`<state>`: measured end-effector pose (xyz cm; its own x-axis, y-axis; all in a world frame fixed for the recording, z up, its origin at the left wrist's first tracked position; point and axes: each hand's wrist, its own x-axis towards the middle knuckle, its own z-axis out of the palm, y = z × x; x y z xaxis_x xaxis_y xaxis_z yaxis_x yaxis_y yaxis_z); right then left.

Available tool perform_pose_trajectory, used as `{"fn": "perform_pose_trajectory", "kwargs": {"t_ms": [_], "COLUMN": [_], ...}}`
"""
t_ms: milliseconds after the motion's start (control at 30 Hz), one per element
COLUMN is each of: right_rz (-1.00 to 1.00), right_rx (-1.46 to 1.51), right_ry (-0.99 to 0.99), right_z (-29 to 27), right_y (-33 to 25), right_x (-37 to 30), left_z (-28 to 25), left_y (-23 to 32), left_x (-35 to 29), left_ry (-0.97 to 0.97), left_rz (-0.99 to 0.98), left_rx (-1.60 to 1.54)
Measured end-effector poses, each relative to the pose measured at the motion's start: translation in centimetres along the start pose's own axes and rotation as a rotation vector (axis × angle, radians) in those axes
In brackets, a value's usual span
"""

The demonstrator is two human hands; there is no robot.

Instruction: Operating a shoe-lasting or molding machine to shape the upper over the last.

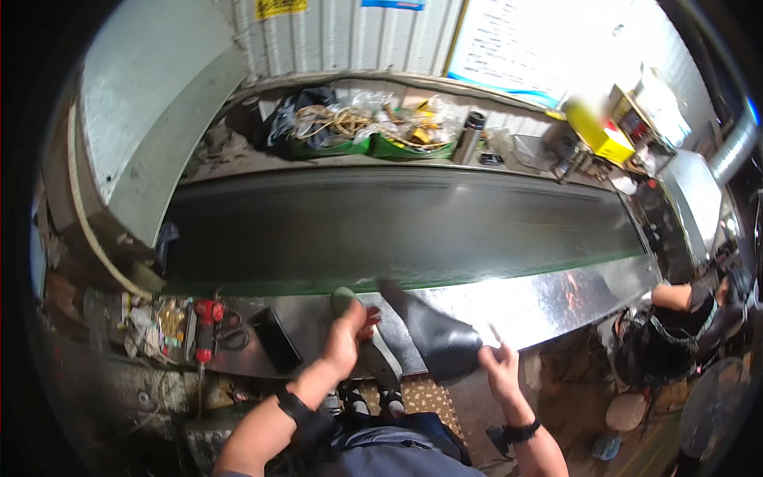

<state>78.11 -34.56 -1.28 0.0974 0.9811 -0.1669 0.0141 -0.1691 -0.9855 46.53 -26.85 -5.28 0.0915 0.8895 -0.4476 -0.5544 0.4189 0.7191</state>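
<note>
My left hand (346,338) is at the front edge of the metal ledge, closed around a long, narrow grey-green piece shaped like a shoe sole (385,362). One rounded end shows beyond the hand, the other slants toward my body. Beside it, a black leather boot (445,340) lies tilted over the ledge, its narrow end pointing at the belt. My right hand (501,367) grips the boot's wide end at its right side. A thin pale stick-like thing stands up by those fingers; whether they hold it too is unclear.
A dark conveyor belt (397,226) runs behind the shiny metal ledge (548,306). On the left lie a black phone (276,340) and a red tool (207,326). Filled green bins (413,149) and a flask (469,137) stand on the back shelf. Another person's arm (672,296) is at right.
</note>
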Motion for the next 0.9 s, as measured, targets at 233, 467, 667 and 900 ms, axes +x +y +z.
{"fn": "perform_pose_trajectory", "kwargs": {"t_ms": [233, 467, 667, 900], "right_rz": [-0.808, -0.776, -0.015, -0.247], "right_rx": [-0.777, -0.751, -0.216, -0.403], "right_ry": [-0.496, -0.184, -0.464, -0.502], "right_z": [7.9, 13.1, 9.0, 7.3], "right_y": [4.8, 7.9, 6.1, 9.2], "right_x": [-5.8, -3.0, -3.5, -4.1], "left_z": [-6.0, -6.9, -7.8, -2.4], "left_y": [1.9, -0.6, -3.2, -2.1], "left_x": [5.6, 11.2, 6.7, 4.0], "left_ry": [0.229, 0.532, 0.55, 0.412], "left_rz": [-0.123, 0.397, 0.237, -0.042], "left_rx": [0.613, 1.152, 1.16, 1.338]}}
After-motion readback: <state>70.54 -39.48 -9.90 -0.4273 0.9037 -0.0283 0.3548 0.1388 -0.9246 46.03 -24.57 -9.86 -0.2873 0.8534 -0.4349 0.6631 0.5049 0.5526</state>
